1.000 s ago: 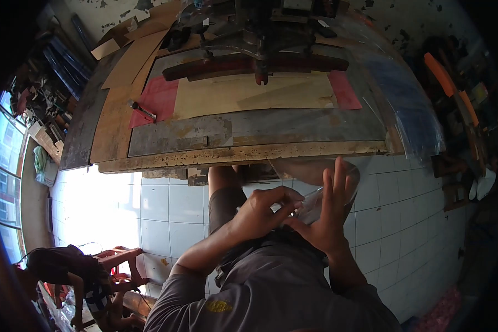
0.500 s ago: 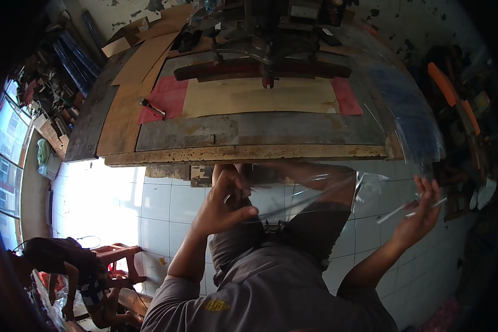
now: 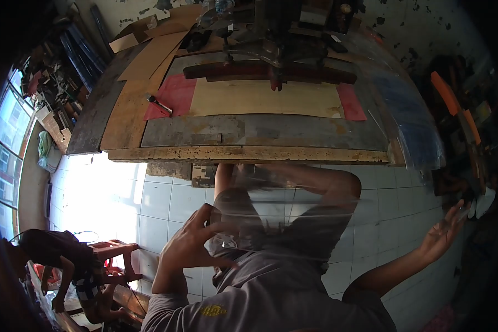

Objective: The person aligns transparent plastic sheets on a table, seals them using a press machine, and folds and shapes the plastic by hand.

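At our far left we have a tall window (image 3: 6, 149), and below it a co-worker (image 3: 52, 249) bends forward beside a red stool (image 3: 115, 248). Brown cardboard (image 3: 149, 60) lies over the left part of the worktable (image 3: 191, 130). To its right, a small dark-and-silver tool (image 3: 159, 104) rests aslant on a red sheet (image 3: 180, 91).

Nearer to us, our left hand (image 3: 189, 240) is in front of the table, thumb and fingers spread apart in a curve at the left end of a clear plastic film (image 3: 299, 206). Blur covers that end, so we cannot tell whether the fingers grip it. The film is stretched in pale streaks above our lap — between our two hands, just below the table's front edge.

On the table, a long pale yellow sheet (image 3: 260, 100) runs from the red one to a second red piece (image 3: 351, 103), and a dark red bar (image 3: 232, 72) of the machine stands across their far side. Blue plastic sheets (image 3: 408, 113) drape over the right end of the table.

Our right hand (image 3: 445, 232) is raised out to the side, well apart from the left, fingers pointing up and loosely bent; we cannot tell whether they pinch anything. Beyond it — farther back — are orange strips (image 3: 444, 93).
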A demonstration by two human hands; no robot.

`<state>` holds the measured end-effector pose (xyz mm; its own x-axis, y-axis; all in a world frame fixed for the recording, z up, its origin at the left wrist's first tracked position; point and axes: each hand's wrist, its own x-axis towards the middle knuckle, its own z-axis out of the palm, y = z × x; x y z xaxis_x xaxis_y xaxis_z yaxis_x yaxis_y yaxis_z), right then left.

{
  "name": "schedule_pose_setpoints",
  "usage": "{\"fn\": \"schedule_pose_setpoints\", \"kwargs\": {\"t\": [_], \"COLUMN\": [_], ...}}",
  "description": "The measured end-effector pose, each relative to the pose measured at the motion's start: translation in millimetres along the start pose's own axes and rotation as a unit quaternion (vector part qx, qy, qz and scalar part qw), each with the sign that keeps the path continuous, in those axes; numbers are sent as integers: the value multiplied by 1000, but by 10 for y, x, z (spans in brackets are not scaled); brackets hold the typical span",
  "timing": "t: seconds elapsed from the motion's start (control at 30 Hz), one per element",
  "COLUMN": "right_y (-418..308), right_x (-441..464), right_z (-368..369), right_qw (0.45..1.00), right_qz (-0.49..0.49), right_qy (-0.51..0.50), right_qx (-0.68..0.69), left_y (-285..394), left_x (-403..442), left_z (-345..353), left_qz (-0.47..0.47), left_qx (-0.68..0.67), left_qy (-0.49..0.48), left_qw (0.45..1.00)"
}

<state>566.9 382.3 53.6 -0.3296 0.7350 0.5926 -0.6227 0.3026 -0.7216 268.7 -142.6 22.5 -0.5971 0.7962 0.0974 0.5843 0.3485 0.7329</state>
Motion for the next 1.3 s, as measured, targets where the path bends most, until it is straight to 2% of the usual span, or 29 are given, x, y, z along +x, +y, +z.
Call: {"fn": "schedule_pose_setpoints", "kwargs": {"t": [0.03,0.13,0.23,0.33,0.37,0.47,0.53,0.57,0.63,0.7,0.77,0.8,0.83,0.87,0.93,0.97,1.0,1.03,1.07,1.13,1.17,1.23,1.27,1.3], "right_y": [-20,-99,-243,-471,-537,-648,-624,-611,-599,-591,-556,-481,-379,-277,-51,42,137,220,283,419,484,594,660,715], "right_x": [-2,-7,-43,-29,-26,-81,-129,-148,-147,-140,-123,-89,-46,-3,-5,-37,-64,-103,-155,-265,-335,-516,-621,-722], "right_z": [-45,-192,-263,-374,-422,-564,-430,-340,-81,94,73,-109,-325,-532,-790,-817,-565,-319,-129,262,478,922,1067,1213], "right_qw": [999,983,936,906,904,960,995,997,953,923,915,925,943,957,983,986,984,975,985,983,963,869,859,834], "right_qz": [2,3,40,106,118,77,17,2,-3,119,162,144,138,134,153,160,175,189,153,78,9,-128,-138,-147], "right_qy": [-30,-99,-179,-220,-220,-151,-88,-49,46,20,-33,-75,-92,-109,-66,-33,20,73,81,92,74,31,-106,-240], "right_qx": [32,154,300,346,348,225,40,-63,-300,-364,-368,-342,-289,-235,-82,-12,43,97,18,-138,-257,-478,-482,-476], "left_y": [-51,-109,-74,-150,-180,-155,-132,-87,-117,-96,-186,-235,-337,-361,-392,-364,-261,-217,-202,-213,-213,-189,-174,-151], "left_x": [-8,-1,4,0,-22,-30,-19,-25,-44,-39,-85,-108,-89,-77,-35,47,176,271,329,376,381,368,364,376], "left_z": [106,134,133,296,281,26,-158,-210,-336,-501,-601,-656,-677,-692,-735,-618,-529,-460,-390,-273,-222,-133,-102,-93], "left_qz": [-41,-41,-10,-85,-61,25,94,103,73,54,25,10,94,63,1,11,-4,-39,-74,-11,19,68,93,80], "left_qx": [27,78,137,129,95,16,-2,17,-33,-46,-84,-102,-92,-119,-167,-198,-230,-142,-55,6,35,124,169,130], "left_qy": [33,52,44,81,78,60,40,59,1,-61,-115,-142,-141,-153,-180,-158,-147,-152,-156,-153,-153,-132,-120,-137], "left_qw": [998,995,990,985,991,998,995,993,997,996,990,984,981,979,969,967,962,977,983,988,987,981,974,979]}}
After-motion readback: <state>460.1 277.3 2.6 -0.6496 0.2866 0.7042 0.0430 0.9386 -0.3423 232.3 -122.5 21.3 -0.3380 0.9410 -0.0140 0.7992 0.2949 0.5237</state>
